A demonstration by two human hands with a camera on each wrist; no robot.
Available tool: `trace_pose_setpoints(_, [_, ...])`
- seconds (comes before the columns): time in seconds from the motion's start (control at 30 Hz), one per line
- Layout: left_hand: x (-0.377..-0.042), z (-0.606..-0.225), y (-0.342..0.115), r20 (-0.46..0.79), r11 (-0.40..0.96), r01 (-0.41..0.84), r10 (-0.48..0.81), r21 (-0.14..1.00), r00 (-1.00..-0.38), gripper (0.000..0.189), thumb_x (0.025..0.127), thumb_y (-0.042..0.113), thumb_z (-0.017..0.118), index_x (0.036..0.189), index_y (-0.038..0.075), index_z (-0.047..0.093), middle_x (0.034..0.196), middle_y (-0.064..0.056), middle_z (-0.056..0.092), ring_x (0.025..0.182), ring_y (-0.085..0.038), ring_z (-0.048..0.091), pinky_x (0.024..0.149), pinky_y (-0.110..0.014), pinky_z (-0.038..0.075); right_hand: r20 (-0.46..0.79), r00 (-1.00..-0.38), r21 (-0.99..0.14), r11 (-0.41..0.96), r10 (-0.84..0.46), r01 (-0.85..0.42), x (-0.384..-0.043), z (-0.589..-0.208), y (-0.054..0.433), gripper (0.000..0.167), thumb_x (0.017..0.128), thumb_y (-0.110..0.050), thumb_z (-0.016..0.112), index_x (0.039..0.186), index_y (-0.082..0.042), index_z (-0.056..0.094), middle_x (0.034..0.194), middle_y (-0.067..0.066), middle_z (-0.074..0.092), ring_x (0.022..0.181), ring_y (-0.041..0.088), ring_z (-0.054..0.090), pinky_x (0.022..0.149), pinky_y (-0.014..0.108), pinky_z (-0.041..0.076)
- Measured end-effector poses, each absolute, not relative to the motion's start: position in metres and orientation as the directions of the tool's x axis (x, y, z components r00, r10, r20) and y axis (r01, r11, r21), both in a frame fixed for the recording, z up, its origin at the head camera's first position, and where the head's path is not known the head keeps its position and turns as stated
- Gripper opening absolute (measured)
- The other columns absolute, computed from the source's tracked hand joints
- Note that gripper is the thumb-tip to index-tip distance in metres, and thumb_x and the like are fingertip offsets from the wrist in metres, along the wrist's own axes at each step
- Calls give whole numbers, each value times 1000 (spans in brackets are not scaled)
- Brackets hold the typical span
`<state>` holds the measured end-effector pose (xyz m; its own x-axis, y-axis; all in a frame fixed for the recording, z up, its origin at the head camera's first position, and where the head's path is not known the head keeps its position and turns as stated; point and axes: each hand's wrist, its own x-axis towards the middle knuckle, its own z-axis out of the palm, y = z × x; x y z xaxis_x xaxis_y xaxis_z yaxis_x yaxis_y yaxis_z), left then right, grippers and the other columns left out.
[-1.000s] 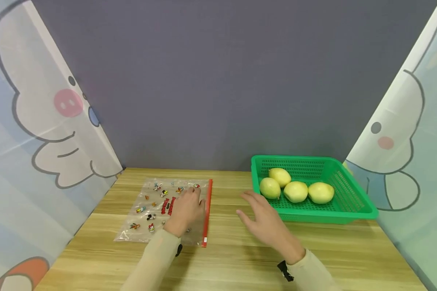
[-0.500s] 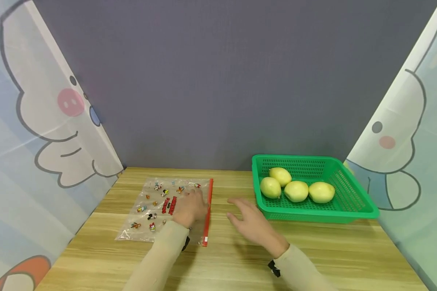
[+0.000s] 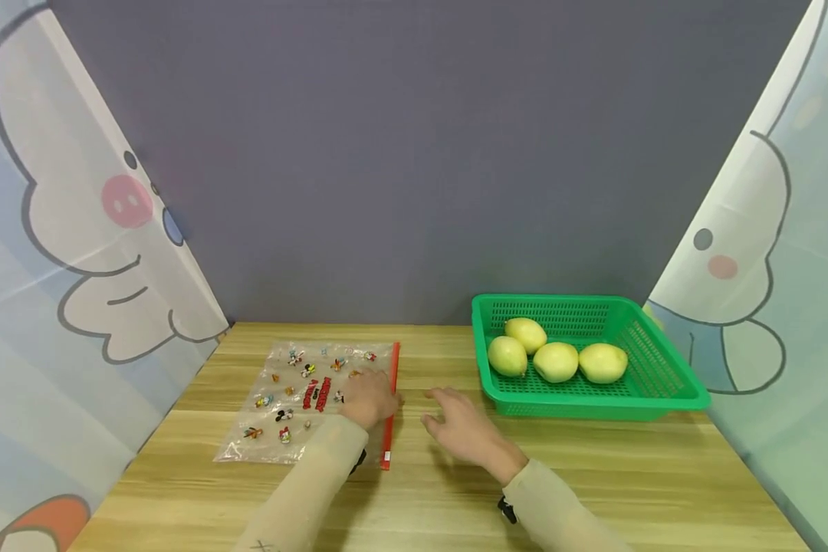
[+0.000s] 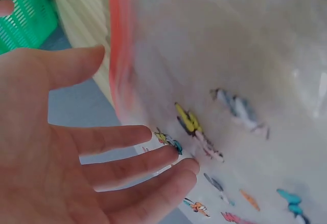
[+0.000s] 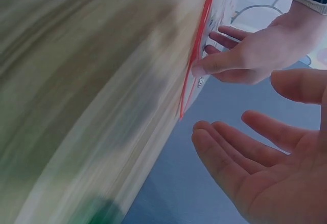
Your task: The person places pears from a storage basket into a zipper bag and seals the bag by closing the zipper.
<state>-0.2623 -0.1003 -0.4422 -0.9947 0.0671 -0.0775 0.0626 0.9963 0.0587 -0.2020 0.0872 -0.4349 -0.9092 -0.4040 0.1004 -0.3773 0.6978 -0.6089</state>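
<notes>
A clear zip bag (image 3: 276,399) with a red zip edge and small cartoon prints lies flat on the left of the wooden table. My left hand (image 3: 369,399) is over its right part, close to the red edge; in the left wrist view its fingers (image 4: 138,170) are spread and fairly straight, with nothing between them and the thumb. Whether the fingertips touch the plastic, I cannot tell. My right hand (image 3: 465,429) hovers over the table between the bag and the green basket (image 3: 593,410), its fingers loosely bent around nothing.
Several yellow-green fruits (image 3: 556,362), perhaps mangoes or lemons, lie in the basket's left and middle part. A dark grey panel (image 3: 428,169) stands along the table's back edge. Printed curtains (image 3: 14,322) hang at both sides.
My left hand has shifted right across the bag to its red edge. My right hand has moved left and down, away from the basket. The bag and fruit stay in place.
</notes>
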Motion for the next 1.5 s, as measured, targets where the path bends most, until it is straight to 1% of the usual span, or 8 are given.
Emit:
trace_pose_setpoints(0.13, [-260, -446, -99, -70, 994, 70, 76, 80, -995, 32, 93, 36, 69, 78, 7, 66, 81, -12, 65, 72, -27, 65, 63, -43, 57, 80, -911, -604, 708, -404, -367, -203, -437, 87, 47, 101, -25, 62, 141, 0, 56, 142, 21, 56, 136, 43, 47, 112, 58, 38])
trace_pose_setpoints(0.27, [-258, -446, -98, -86, 989, 75, 86, 125, -993, 30, 90, 21, 66, 63, 13, 56, 60, -3, 52, 52, -15, 48, 44, -29, 44, 71, -912, -604, 710, -403, -361, -205, -438, 87, 47, 101, -24, 62, 140, 1, 56, 141, 21, 57, 136, 43, 47, 112, 59, 38])
trace_pose_setpoints(0.37, [-256, -446, -97, -85, 986, 74, 87, 152, -993, 29, 88, 17, 66, 62, 14, 53, 58, -1, 50, 50, -14, 44, 43, -27, 40, 67, -913, -607, 710, -403, -358, -207, -439, 86, 47, 100, -24, 63, 140, 0, 57, 140, 20, 58, 135, 42, 48, 112, 59, 39])
trace_pose_setpoints(0.57, [-254, -445, -99, -56, 978, 65, 78, 196, -995, 25, 89, 15, 67, 67, 12, 56, 64, -4, 55, 55, -18, 49, 45, -34, 44, 61, -907, -609, 705, -416, -364, -209, -441, 85, 46, 100, -25, 63, 138, 0, 58, 136, 20, 61, 129, 40, 54, 107, 56, 45])
trace_pose_setpoints(0.87, [-247, -439, -106, -19, 886, 53, 70, 461, -997, 13, 89, 2, 61, 76, 4, 59, 59, -5, 54, 45, -13, 46, 37, -24, 38, 60, -906, -625, 692, -420, -362, -213, -441, 81, 49, 100, -24, 64, 141, 1, 55, 132, 20, 63, 116, 35, 64, 95, 53, 54])
trace_pose_setpoints(1.1, [-243, -426, -106, 39, 859, 70, 57, 507, -998, 12, 88, 8, 59, 76, 5, 61, 58, -3, 51, 44, -12, 40, 37, -24, 32, 68, -905, -646, 673, -419, -360, -217, -441, 76, 51, 100, -23, 64, 142, 4, 53, 128, 23, 65, 111, 34, 66, 91, 50, 56])
trace_pose_setpoints(1.33, [-239, -422, -104, 72, 805, 109, 82, 584, -994, 17, 86, 6, 59, 69, 9, 56, 55, 1, 46, 44, -9, 35, 38, -21, 27, 76, -927, -682, 659, -368, -317, -220, -441, 72, 59, 99, -26, 65, 142, 11, 49, 108, 16, 69, 93, 25, 67, 82, 45, 57])
trace_pose_setpoints(1.5, [-232, -416, -101, 110, 743, 165, 123, 648, -986, 26, 86, 2, 57, 64, 12, 50, 52, 5, 36, 45, -7, 28, 40, -21, 22, 102, -941, -693, 655, -323, -300, -221, -440, 71, 49, 98, -25, 66, 130, 12, 59, 90, 7, 69, 75, 15, 62, 71, 39, 56])
